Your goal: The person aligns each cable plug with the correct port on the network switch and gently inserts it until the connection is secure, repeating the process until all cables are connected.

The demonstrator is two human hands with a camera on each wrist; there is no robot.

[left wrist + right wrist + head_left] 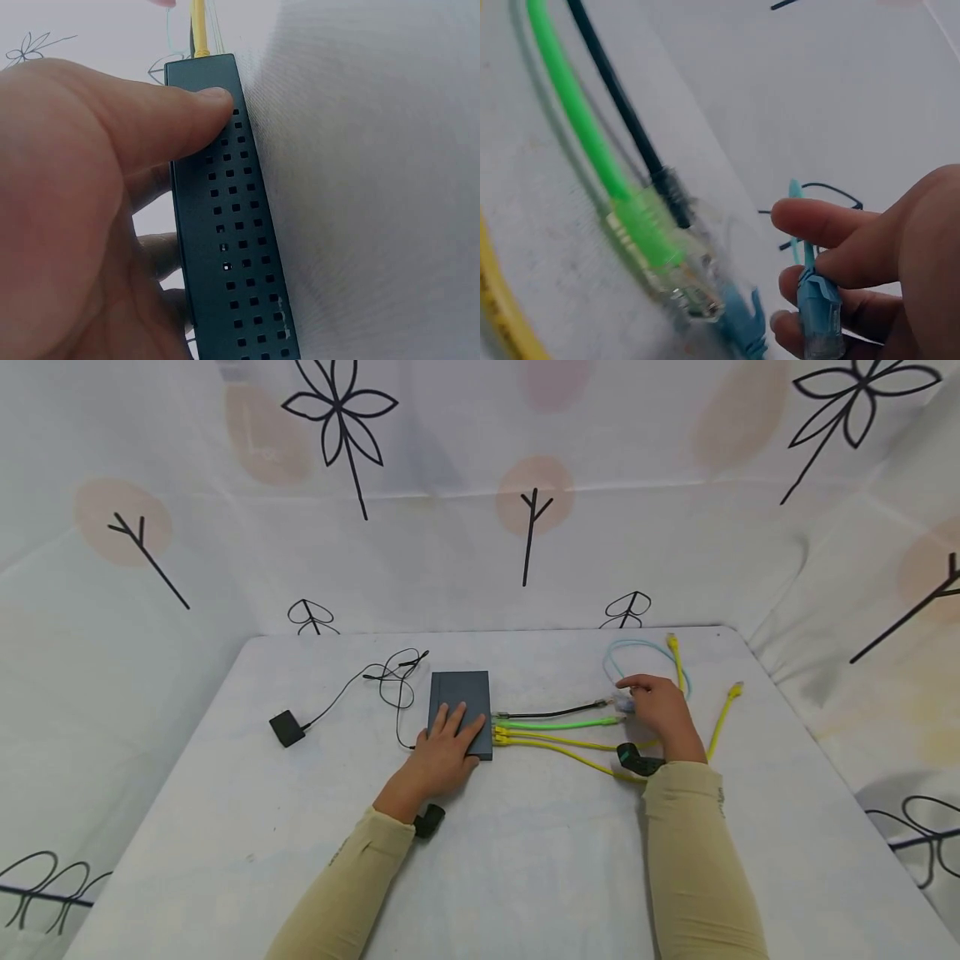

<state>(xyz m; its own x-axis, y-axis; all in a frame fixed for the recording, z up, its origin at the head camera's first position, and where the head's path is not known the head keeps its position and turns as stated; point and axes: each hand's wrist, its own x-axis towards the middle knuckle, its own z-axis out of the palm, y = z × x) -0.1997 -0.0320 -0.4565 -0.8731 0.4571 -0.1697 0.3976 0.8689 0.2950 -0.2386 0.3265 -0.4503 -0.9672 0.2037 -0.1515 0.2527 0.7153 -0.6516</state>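
A dark grey network switch [459, 685] lies on the table, with several cables plugged in along its right side. My left hand [442, 758] rests on it, fingers spread over the top; in the left wrist view its thumb presses the vented side [244, 225]. Farther right, my right hand [663, 714] pinches one plug end of a light blue network cable [637, 642]. The right wrist view shows that blue plug [819, 315] between thumb and fingers. Near it lie a second blue plug [742, 322], the clear-tipped green cable [581, 120] and the black cable [619, 97].
Yellow cables [555, 745] run right from the switch, passing beneath the right wrist; their loose plugs [735, 690] lie at the right. A black power adapter [287, 728] sits at the left, its thin cord [397, 677] tangled and leading to the switch. Patterned cloth surrounds the table.
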